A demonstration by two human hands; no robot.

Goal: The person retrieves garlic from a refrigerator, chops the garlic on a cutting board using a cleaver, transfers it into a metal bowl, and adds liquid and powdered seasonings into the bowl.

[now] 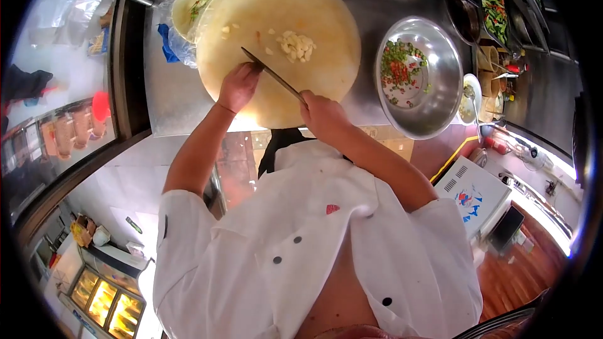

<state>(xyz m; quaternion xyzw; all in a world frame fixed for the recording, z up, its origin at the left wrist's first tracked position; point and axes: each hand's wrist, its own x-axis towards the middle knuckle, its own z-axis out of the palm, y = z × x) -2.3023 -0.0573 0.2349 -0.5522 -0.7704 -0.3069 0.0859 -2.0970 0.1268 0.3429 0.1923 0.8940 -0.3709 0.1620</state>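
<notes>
A knife (275, 75) lies diagonally over the round cutting board (270, 3), its tip pointing to the far left. My right hand (323, 115) is wrapped round its handle near the board's front edge. My left hand (240, 86) is curled at the board's left side, fingertips close against the blade. What those fingers hold, if anything, is hidden. Just beyond the blade sits a small heap of pale chopped pieces (296, 46), which look like garlic. A few loose bits (227, 29) are scattered to the left of the heap.
Right of the board stands a steel bowl (443, 85) with chopped red and green peppers (402, 66). A plastic-lined bowl (188, 0) touches the board's far left, beside a blue cloth or bag (168, 44). Trays of chopped vegetables (493, 6) line the far right.
</notes>
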